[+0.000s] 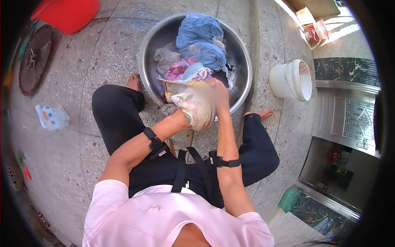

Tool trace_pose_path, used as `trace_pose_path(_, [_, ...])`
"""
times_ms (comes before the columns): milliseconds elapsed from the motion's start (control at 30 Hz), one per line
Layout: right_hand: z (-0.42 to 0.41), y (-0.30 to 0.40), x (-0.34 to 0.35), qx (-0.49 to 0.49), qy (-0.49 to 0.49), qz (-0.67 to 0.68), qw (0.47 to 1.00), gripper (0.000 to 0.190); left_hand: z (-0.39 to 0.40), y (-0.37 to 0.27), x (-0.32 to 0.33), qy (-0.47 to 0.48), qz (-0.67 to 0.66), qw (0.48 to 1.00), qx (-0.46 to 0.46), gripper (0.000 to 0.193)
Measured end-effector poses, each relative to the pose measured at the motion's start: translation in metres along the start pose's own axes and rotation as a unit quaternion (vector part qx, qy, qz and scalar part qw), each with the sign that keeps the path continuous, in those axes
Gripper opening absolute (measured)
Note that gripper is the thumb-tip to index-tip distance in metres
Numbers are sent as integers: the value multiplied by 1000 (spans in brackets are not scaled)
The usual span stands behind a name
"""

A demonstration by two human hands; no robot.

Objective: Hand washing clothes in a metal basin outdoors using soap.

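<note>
A pale printed cloth item is spread over the front rim of a large stainless steel basin. My left wrist goes into or behind this cloth, and the cloth hides the hand itself. At the cloth's right side, my right hand grips its edge; motion blurs the fingers. Other laundry lies in the basin beyond: a light blue garment, a greyish crumpled cloth, a pink patterned cloth and a black piece of fabric.
A white plastic bucket lies tipped on its side to the right. At the left are a red tub, a round mesh cover and a plastic packet. My bare feet flank the basin. A green dustpan-like object sits by the doorway.
</note>
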State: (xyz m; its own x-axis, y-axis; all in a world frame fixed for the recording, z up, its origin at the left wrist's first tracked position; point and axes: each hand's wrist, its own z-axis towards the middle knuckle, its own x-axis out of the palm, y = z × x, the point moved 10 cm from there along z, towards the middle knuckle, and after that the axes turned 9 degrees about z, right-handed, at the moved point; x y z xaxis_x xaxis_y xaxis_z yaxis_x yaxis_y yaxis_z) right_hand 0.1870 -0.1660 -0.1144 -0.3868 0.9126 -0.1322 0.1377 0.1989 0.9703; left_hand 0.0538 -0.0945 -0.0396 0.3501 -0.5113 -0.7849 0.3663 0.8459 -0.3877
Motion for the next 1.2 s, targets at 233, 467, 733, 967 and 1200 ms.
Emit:
trace_pose_path(233, [-26,-20,-26,117,-53,479,868,27,12,-24,28,113,-11,992,56,31])
trace_pose_path(467, [-55,94,-34,16,4,580,814,39,-14,25,84,1,-706,620,-341,35])
trace_pose_path(733, [-117,153,-4,-47,183,462,866,45,7,56,72,-19,-858,263,-440,47])
trace_pose_path(967, [-120,149,86,-233,193,-308,902,14,24,62,43,-93,-900,273,-328,43])
trace_pose_path(1200, [-109,165,118,-437,113,-310,837,16,21,39,25,-55,-948,253,-185,48])
